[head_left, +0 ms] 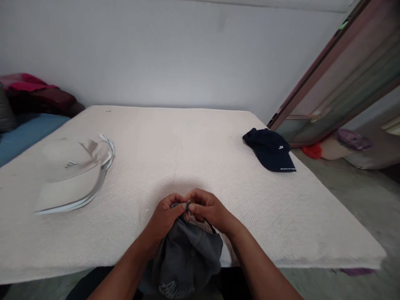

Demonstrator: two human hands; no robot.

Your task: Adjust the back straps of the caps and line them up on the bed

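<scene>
A dark grey cap (190, 254) with light lettering hangs over the table's near edge, its strap end up between my hands. My left hand (167, 214) pinches the strap from the left. From the right, my right hand (211, 208) grips the strap end, its fingertips close to those of my left hand. A navy cap (269, 148) with small white marks lies at the right of the table. Pale beige caps (73, 175), seemingly stacked, lie at the left.
The table (175, 141) has a white textured cover and stands against a pale wall (156, 54). Blue bedding (34, 129) and a pink cloth (31, 82) are at the far left. A door (337, 79) and floor items are at the right.
</scene>
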